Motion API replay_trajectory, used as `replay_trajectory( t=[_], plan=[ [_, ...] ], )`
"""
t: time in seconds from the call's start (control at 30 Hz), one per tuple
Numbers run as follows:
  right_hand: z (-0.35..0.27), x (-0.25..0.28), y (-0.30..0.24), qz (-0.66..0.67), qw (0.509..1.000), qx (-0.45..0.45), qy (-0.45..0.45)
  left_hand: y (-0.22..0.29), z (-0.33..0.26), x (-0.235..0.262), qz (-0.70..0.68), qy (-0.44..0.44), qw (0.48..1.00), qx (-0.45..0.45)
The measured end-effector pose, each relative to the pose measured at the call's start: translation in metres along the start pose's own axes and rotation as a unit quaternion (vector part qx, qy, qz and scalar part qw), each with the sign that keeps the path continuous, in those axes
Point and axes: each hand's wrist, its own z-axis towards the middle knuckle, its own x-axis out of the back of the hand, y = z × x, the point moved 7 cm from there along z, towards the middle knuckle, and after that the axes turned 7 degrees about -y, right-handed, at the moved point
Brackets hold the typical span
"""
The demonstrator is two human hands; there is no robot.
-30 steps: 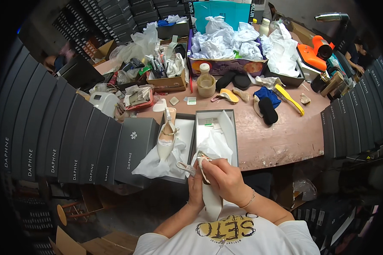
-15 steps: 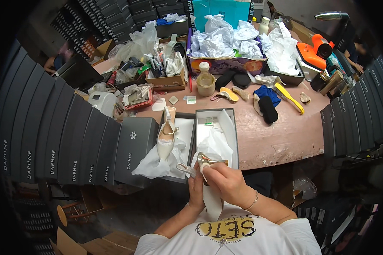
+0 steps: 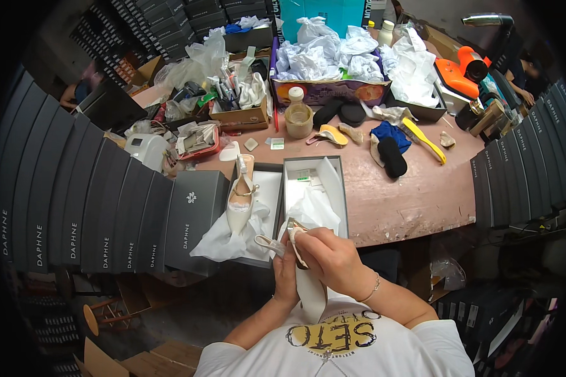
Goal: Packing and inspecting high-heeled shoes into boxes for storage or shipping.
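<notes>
A white slingback shoe [image 3: 311,298] hangs toe-down in front of my shirt, held between both hands. My left hand [image 3: 286,276] is closed around its heel end from the left, next to the looped strap [image 3: 267,242]. With bent fingers, my right hand [image 3: 334,259] pinches the shoe's upper end; the fingers cover exactly what they grip. Just beyond my hands is an open grey shoebox [image 3: 344,201] with white tissue paper [image 3: 314,210] inside. To its left, the matching shoe [image 3: 239,217] lies on tissue in another grey box tray [image 3: 269,188].
Closed grey shoeboxes [image 3: 195,217] line the left side; more boxes [image 3: 509,182] stand at right. Farther back on the pinkish table [image 3: 415,210] are a glue bottle [image 3: 299,118], a yellow-handled brush [image 3: 424,141], black pads [image 3: 393,158] and a purple carton [image 3: 330,92] of crumpled paper.
A shiny gold-coloured piece that stuck out to the right above my right fingers no longer shows there. Both hands still hold the shoe. The whole view has shifted slightly.
</notes>
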Motion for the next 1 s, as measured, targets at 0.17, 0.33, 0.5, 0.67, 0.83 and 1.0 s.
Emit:
replay_trajectory(
  t=[0.17, 0.33, 0.5, 0.67, 0.83, 1.0],
  plan=[
    [-0.012, -0.007, -0.003, -0.012, 0.999, 0.011, -0.049, 0.000, 0.001, 0.003, -0.025, -0.031, 0.999, -0.016],
    [0.000, -0.008, 0.000, -0.026, 0.999, 0.014, -0.035, -0.003, 0.002, 0.002, -0.040, -0.038, 0.998, 0.004],
    [-0.018, 0.003, -0.005, -0.003, 0.998, 0.021, -0.067, -0.009, 0.007, 0.006, -0.051, -0.039, 0.998, 0.009],
    [-0.011, 0.026, -0.002, -0.019, 0.999, 0.016, -0.023, -0.002, 0.006, -0.003, -0.096, -0.037, 0.994, 0.035],
    [-0.019, -0.009, 0.005, -0.037, 0.995, -0.006, -0.089, -0.018, 0.007, 0.005, -0.079, -0.039, 0.996, 0.032],
    [0.013, -0.003, -0.002, -0.135, 0.989, 0.026, -0.057, -0.014, 0.009, -0.006, -0.053, -0.072, 0.996, 0.008]
  ],
)
